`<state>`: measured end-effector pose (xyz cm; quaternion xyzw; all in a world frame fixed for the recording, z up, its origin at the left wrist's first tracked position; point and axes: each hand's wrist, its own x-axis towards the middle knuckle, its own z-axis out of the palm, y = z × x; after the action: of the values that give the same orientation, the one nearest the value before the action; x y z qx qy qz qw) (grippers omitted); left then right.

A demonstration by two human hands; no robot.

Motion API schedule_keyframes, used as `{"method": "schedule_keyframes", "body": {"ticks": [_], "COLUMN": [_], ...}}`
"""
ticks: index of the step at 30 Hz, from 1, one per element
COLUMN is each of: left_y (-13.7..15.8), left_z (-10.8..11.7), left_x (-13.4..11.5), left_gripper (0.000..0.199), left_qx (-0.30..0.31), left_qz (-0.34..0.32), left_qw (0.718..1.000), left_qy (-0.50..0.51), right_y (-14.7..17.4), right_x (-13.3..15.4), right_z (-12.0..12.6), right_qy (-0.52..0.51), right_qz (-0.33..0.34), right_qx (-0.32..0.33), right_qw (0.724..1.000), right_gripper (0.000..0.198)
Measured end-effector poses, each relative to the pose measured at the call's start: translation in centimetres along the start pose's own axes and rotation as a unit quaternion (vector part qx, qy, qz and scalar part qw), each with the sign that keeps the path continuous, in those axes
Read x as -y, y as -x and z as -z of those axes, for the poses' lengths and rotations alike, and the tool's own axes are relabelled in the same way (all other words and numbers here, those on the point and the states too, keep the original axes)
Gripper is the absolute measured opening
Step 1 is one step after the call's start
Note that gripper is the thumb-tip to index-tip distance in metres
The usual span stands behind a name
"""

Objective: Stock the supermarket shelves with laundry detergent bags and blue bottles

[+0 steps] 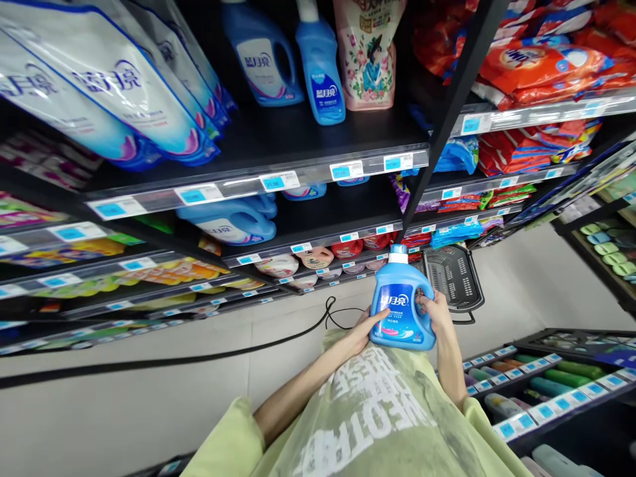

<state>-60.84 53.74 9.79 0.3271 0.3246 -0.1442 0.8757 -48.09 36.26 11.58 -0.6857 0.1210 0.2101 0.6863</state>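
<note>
A blue laundry detergent bottle point(397, 291) with a white cap is held upright in front of my torso, its label facing me. The fingers of my right hand point(437, 311) are wrapped round the handle on the bottle's right side. Against the lower left side rests my left hand point(365, 331), gripping the bottle with one finger lying across the label; its other fingers are partly hidden behind the bottle.
Shelves point(298, 146) ahead carry more blue bottles point(263, 59), a pink floral pouch point(370, 59) and white-blue bags point(99, 86). Orange packs point(536, 66) are at upper right. A dark shopping basket point(452, 275) stands on the floor beyond my right hand. A black cable point(199, 360) crosses the floor.
</note>
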Motion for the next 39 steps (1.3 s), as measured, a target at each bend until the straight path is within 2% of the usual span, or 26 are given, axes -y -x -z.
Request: {"method": "schedule_keyframes", "body": {"ticks": [5, 10, 16, 20, 23, 31, 39], "left_y": [0.4, 0.1, -0.8, -0.7, -0.1, -0.9, 0.2], "left_z": [-0.6, -0.1, 0.4, 0.6, 0.5, 1.5, 0.8], "left_x": [0.0, 0.5, 1.1, 1.1, 0.9, 1.4, 0.9], "left_gripper": [0.067, 0.048, 0.060, 0.057, 0.058, 0.061, 0.059], "left_qx": [0.022, 0.027, 0.032, 0.024, 0.025, 0.008, -0.005], "left_qz": [-0.012, -0.045, -0.034, -0.036, -0.013, 0.023, 0.030], "left_qw": [1.000, 0.999, 0.999, 0.999, 1.000, 0.997, 0.998], "left_qy": [-0.003, -0.014, -0.014, -0.012, 0.014, 0.072, 0.050], "right_y": [-0.2, -0.7, -0.7, -0.8, -0.4, -0.2, 0.1], "right_x": [-0.3, -0.7, -0.8, -0.9, -0.7, -0.9, -1.0], "right_z": [0.6, 0.8, 1.1, 0.8, 0.2, 0.1, 0.0], "right_qy": [0.002, -0.005, 0.004, 0.008, 0.024, 0.060, 0.045], "right_qz": [-0.007, -0.020, -0.017, -0.017, -0.008, 0.007, -0.010], "right_qx": [-0.010, -0.011, -0.005, -0.007, -0.011, 0.009, 0.014], "right_qw": [1.000, 1.000, 1.000, 1.000, 1.000, 0.998, 0.999], "right_gripper": [0.026, 0.026, 0.029, 0.034, 0.037, 0.029, 0.029]}}
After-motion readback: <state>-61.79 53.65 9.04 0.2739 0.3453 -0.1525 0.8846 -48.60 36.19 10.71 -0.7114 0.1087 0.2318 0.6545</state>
